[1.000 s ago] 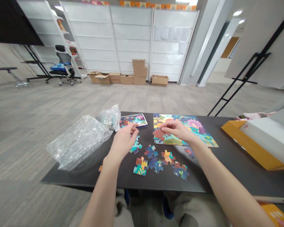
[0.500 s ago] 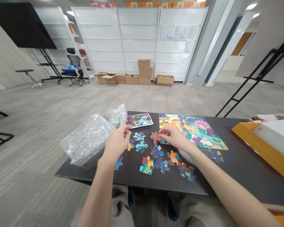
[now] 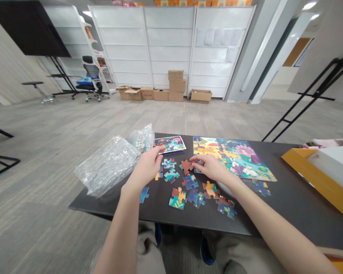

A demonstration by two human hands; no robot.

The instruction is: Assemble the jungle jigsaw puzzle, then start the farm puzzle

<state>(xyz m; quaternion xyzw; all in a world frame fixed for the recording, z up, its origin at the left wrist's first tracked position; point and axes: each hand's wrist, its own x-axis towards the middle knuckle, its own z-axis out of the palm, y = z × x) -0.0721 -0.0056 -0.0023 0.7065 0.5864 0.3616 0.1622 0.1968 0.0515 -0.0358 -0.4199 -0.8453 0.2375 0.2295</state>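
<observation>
My left hand (image 3: pixel 149 164) reaches over the lower left corner of a small picture card (image 3: pixel 173 144), thumb and fingers apart, holding nothing visible. Reddish-brown and flat on the black table, a jigsaw piece (image 3: pixel 185 166) has its right edge pinched in the fingertips of my right hand (image 3: pixel 210 166). Two teal pieces, one of them a jigsaw piece (image 3: pixel 172 175), lie just left of it. Nearer me are several loose pieces, among them a yellow-and-teal corner piece (image 3: pixel 177 198) and an orange piece (image 3: pixel 210 189). My left hand partly covers another piece.
A colourful assembled puzzle picture (image 3: pixel 237 156) lies beyond my right forearm. Clear plastic bags (image 3: pixel 108 165) cover the table's left end. An orange-and-white box (image 3: pixel 320 179) stands at the right. One blue piece (image 3: pixel 261 187) lies below the picture's right part.
My left hand has moved slightly right, its fingers now stretched out over the card. The reddish-brown piece has shifted a little left with my right fingertips.
</observation>
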